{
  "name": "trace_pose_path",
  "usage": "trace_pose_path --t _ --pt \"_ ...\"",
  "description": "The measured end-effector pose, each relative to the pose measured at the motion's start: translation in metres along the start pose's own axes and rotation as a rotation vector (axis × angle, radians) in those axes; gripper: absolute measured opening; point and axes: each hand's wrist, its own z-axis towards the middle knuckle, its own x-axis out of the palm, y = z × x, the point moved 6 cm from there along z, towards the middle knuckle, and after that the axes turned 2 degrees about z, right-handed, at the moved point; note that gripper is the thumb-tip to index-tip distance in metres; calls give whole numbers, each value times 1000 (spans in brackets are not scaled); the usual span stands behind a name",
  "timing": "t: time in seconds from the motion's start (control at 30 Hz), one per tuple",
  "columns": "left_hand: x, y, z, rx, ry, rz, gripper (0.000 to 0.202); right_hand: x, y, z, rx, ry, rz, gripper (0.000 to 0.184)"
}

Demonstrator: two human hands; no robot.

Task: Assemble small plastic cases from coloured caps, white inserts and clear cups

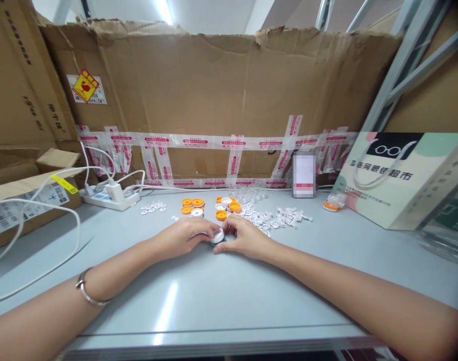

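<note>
Both hands meet at a small round piece (217, 236), white on top with a green underside, just above or on the grey table (198, 296). My left hand (187, 235) pinches it from the left, fingertips on its white part. From the right, my right hand (247, 238) grips it between thumb and fingers. Behind the hands lie orange and white round parts (193, 203), and a second group of orange and white round parts (221, 215). A spread of small white plastic pieces (277, 219) lies behind my right hand, with clear plastic caps (247, 192) further back.
Small white discs (153, 207) lie at the back left near a white power strip (114, 200) with cables. A phone (304, 175) leans on the cardboard wall (221, 90). An orange-and-clear piece (333, 203) sits beside a paper bag (387, 200). An opened carton (25, 200) stands left.
</note>
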Motion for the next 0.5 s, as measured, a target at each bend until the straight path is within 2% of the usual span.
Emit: trace_pose_path --t 0.33,0.5 --pt "2 -6 -1 106 37 88 26 0 1 1 16 8 19 40" --pt "1 -8 -2 145 19 124 26 0 -3 3 6 92 50 44"
